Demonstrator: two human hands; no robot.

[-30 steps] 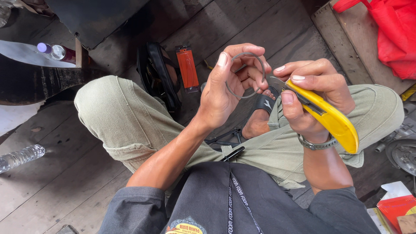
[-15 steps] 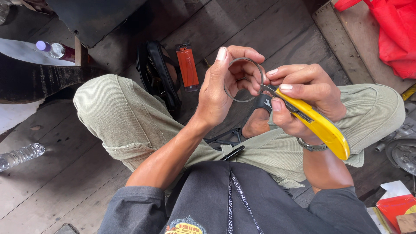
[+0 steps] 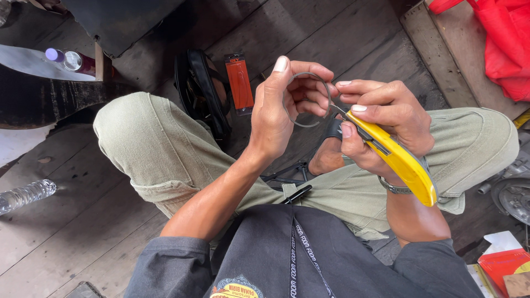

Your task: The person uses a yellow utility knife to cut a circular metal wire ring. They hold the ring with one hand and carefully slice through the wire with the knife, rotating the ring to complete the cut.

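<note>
Yellow utility knife (image 3: 395,160) clamped in right hand (image 3: 386,124), blade tip at thin ring (image 3: 309,99) pinched by left hand (image 3: 284,110) fingers; a slip risks cutting them.

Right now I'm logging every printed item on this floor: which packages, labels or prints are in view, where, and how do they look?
Orange rectangular blister pack: on the wooden floor, beside the black bag.
Red and yellow cardboard box: bottom right corner, partly cut off.
Round multicoloured shirt print: bottom edge, on the dark shirt.
Black lanyard with white lettering: down the chest.
</note>
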